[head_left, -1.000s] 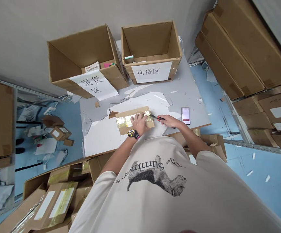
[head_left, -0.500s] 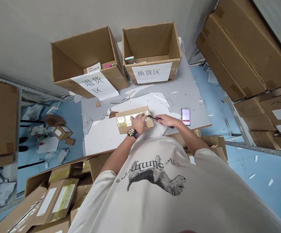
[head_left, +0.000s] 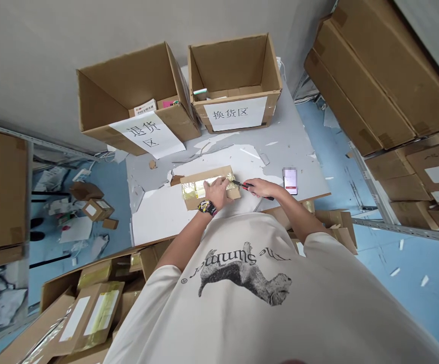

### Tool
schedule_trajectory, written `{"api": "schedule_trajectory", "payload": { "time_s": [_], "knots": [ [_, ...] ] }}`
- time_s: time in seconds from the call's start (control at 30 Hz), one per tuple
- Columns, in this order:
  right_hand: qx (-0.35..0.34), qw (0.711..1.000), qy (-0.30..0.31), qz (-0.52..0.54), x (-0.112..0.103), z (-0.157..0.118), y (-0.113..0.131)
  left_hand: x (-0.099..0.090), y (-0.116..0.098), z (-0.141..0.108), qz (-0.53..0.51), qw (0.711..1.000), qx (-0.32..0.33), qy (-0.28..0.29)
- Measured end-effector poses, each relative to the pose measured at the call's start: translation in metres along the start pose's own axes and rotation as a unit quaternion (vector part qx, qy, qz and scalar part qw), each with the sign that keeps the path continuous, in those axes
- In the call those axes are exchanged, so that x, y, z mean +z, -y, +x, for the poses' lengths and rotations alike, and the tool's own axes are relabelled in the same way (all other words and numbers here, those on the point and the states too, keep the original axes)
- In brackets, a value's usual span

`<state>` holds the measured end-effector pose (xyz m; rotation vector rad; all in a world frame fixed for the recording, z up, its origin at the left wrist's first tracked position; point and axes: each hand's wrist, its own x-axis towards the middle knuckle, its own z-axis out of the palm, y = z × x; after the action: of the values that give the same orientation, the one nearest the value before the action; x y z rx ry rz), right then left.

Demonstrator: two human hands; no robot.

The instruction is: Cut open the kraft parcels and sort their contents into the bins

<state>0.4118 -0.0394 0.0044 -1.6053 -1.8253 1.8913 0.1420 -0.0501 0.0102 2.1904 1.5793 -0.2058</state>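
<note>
A small cardboard package (head_left: 192,202) wrapped in shiny yellowish tape lies on the worktable, a white label on its top. My left hand (head_left: 217,192) rests on the package with fingers spread, pressing on its top; a watch is on that wrist. My right hand (head_left: 260,187) is closed round a red and black cutter (head_left: 245,185), whose tip is at the package's right end. Whether the tip is in the tape is too small to tell. To the right of my right hand a phone (head_left: 290,181) lies on the table.
Two open cartons with paper signs, the left carton (head_left: 105,136) and the right carton (head_left: 234,45), stand at the table's back. Stacked boxes (head_left: 378,76) rise at the right. Taped parcels (head_left: 90,313) fill a large box at the lower left.
My right hand and the cutter have shifted very slightly to the right. My left hand stays on the package, and the view has moved a little.
</note>
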Motion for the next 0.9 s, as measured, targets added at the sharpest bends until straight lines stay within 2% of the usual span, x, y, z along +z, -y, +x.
{"api": "schedule_trajectory", "payload": {
  "time_s": [0.13,0.3,0.43,0.47,0.63,0.9],
  "knots": [
    [0.003,1.0,0.022,0.01,-0.005,-0.002,-0.002,0.0,-0.001,-0.001,0.0,1.0,-0.002,0.005],
    [0.004,1.0,0.002,0.001,0.002,0.001,0.004,-0.004,-0.003,-0.001,-0.005,1.0,0.002,0.004],
    [0.012,0.996,0.09,-0.028,0.005,-0.002,0.005,-0.008,-0.001,-0.001,-0.004,1.0,0.012,0.002],
    [0.015,0.996,0.09,-0.023,0.004,-0.004,0.003,-0.008,-0.001,-0.001,-0.002,1.0,0.014,0.002],
    [-0.005,0.999,-0.025,0.036,0.003,-0.016,-0.008,-0.007,0.003,-0.005,0.01,1.0,0.013,0.007],
    [-0.014,0.984,-0.109,0.139,0.02,-0.016,-0.034,-0.012,0.027,-0.015,0.013,0.999,0.036,0.001]
  ]
}}
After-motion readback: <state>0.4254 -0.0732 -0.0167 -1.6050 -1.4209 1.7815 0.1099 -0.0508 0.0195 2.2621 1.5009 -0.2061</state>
